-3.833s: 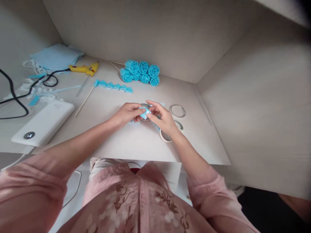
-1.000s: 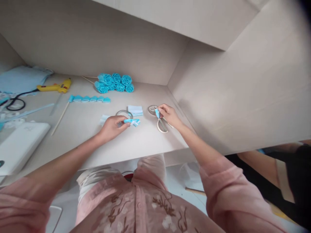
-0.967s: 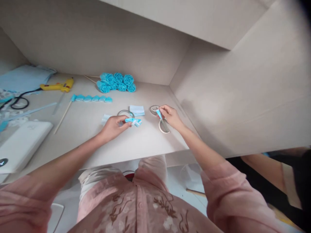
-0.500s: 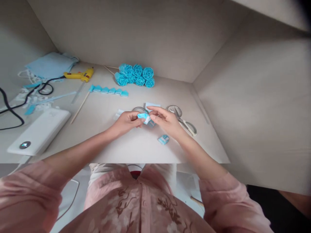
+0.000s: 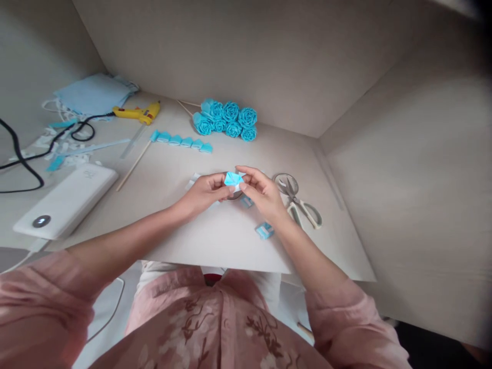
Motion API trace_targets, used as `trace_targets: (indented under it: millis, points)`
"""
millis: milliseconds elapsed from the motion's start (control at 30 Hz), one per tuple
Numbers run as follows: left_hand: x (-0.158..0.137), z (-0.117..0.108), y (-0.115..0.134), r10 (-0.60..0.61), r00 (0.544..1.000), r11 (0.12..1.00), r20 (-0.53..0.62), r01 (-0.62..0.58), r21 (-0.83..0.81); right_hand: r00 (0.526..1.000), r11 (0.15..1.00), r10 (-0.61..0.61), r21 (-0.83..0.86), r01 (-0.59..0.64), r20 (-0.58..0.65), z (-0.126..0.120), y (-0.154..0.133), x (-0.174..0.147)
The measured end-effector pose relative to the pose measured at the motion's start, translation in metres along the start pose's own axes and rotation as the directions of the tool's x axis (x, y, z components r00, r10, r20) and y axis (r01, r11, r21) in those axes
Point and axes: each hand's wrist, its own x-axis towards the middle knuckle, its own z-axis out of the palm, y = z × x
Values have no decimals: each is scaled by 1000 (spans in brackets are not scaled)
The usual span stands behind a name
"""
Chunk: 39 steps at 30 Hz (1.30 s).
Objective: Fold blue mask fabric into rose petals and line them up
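A small folded piece of light blue material (image 5: 233,179) is held up over the table between my two hands. My left hand (image 5: 205,193) pinches its left side, thumb in front. On its right side, my right hand (image 5: 263,192) grips the lower corner between thumb and fingers. Below my right hand lie small blue folded pieces (image 5: 264,230), one partly hidden under the fingers. A round, dark-rimmed object behind my hands is mostly covered. Just right of my right hand rest scissors (image 5: 295,197) with pale handles.
Blue fabric roses (image 5: 230,120) lie at the back. A stick (image 5: 134,166) with a row of blue folded petals (image 5: 184,142) is left of centre. Further left are a yellow glue gun (image 5: 138,113), face masks (image 5: 92,95), cords, scraps and a white power bank (image 5: 67,200).
The blue piece has been turned so its broad folded face shows, and both hands now hold it. My right fingers have closed in on it. The whole view has shifted and tilted slightly.
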Motion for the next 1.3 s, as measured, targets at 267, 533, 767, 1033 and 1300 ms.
trace_targets:
  millis: [267,533,767,1033,1300]
  points:
    - [0,-3,1,-40,999,998,-37,42,38,997,997,58,57,-61,46,-5,6,-5]
    - [-1,-3,4,-19,1000,982,3,18,189,1000,1000,1,-31,-1,7,-2,9,-7]
    - [0,-6,-1,-15,991,978,-131,42,206,938,846,-194,-533,12,-287,-54,-9,-2]
    - [-3,-2,2,-12,994,983,-108,32,183,969,326,9,-915,-236,-247,-98,-2,-18]
    - [-3,-5,-3,-5,997,980,-74,19,197,960,180,-70,-950,-254,-270,-85,26,-16]
